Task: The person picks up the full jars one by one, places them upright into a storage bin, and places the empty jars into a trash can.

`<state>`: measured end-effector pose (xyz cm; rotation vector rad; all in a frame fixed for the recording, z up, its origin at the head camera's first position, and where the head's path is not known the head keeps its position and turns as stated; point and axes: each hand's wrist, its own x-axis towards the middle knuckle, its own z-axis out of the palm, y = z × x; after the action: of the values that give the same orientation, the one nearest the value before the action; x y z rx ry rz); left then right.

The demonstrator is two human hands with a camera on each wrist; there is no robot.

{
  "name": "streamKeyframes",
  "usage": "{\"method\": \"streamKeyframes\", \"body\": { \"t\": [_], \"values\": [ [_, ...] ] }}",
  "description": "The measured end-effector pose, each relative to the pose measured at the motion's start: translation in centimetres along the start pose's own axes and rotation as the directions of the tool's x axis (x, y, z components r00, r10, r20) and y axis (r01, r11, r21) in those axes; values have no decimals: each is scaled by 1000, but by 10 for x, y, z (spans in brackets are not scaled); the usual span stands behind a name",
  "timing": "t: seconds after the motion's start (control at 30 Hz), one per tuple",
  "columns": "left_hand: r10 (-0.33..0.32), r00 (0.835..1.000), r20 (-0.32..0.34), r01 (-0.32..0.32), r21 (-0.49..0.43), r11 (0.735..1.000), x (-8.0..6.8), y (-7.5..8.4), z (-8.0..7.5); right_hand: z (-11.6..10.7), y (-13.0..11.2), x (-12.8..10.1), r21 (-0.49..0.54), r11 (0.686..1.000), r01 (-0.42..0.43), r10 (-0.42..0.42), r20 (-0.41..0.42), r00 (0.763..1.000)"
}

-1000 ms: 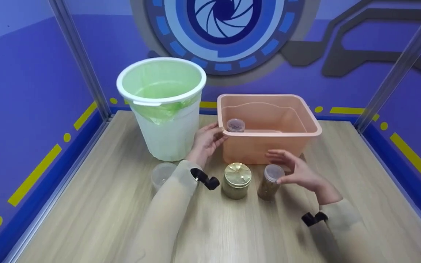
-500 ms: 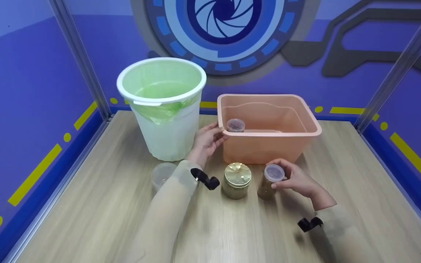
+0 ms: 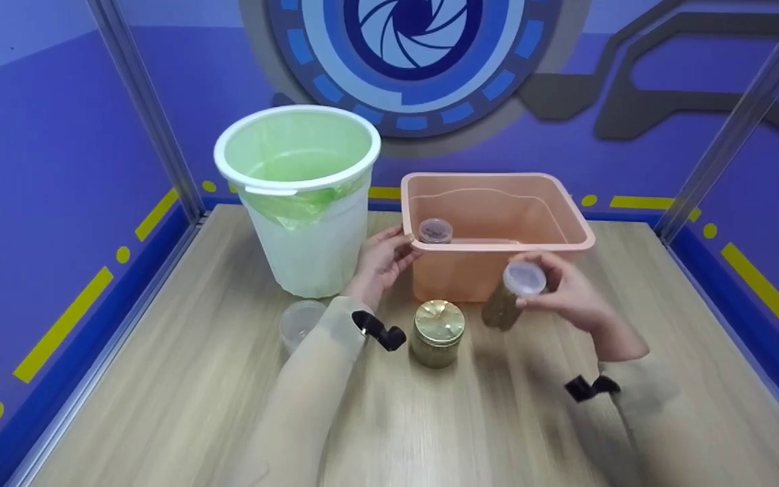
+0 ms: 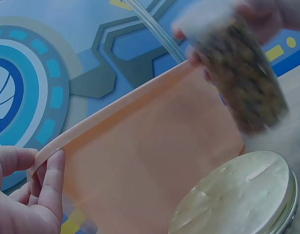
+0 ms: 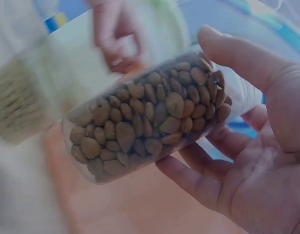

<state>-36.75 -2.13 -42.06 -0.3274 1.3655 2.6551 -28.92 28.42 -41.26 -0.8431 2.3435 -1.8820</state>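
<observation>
My right hand grips a clear plastic jar with a translucent lid, holding it near the lid end. The jar is tilted and raised off the table, in front of the peach plastic bin. Brown, almond-like kernels fill it in the right wrist view. My left hand pinches the bin's rim at its front left corner, thumb and fingers on either side of the rim in the left wrist view. Inside the bin, by that corner, stands another lidded clear jar.
A gold-lidded jar stands on the table before the bin. Left of it, a clear container is partly covered by my left forearm. A tall white bucket with a green liner stands back left. Purple panels enclose the table.
My right hand closed on the kernel jar, then lifted it off the table, up and slightly right toward the bin, tilting it. My left hand stayed on the bin's rim.
</observation>
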Motion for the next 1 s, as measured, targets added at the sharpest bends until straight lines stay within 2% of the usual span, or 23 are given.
{"method": "streamKeyframes", "body": {
  "t": [0.13, 0.23, 0.33, 0.43, 0.6, 0.7, 0.83, 1.0],
  "values": [
    [6, 1000, 5, -6, -1, 1000, 0, 1, 0, -9, -35, 29, -3, 1000, 23, -23, -132, 991],
    [12, 1000, 12, -12, -4, 1000, 1, 1, 0, -15, -52, 57, -29, 1000, 4, -10, -215, 977],
    [12, 1000, 13, -12, -10, 1000, 2, 0, 0, -18, -57, 85, -95, 993, -67, 39, -263, 964],
    [11, 1000, 13, -11, -12, 1000, 2, -2, 0, -17, -48, 110, -175, 970, -167, 114, -280, 953],
    [11, 1000, 14, -11, -12, 1000, 2, -3, 0, -12, -16, 141, -268, 917, -297, 242, -219, 945],
    [8, 1000, 15, -8, -11, 1000, 1, -2, 0, -9, 1, 152, -387, 858, -339, 304, -151, 941],
    [10, 1000, 10, -10, -7, 1000, 1, -2, 1, -5, 19, 161, -529, 781, -332, 344, -80, 936],
    [6, 1000, 12, -6, -1, 1000, 1, -2, 0, 1, 31, 164, -637, 718, -279, 360, -3, 933]
  ]
}}
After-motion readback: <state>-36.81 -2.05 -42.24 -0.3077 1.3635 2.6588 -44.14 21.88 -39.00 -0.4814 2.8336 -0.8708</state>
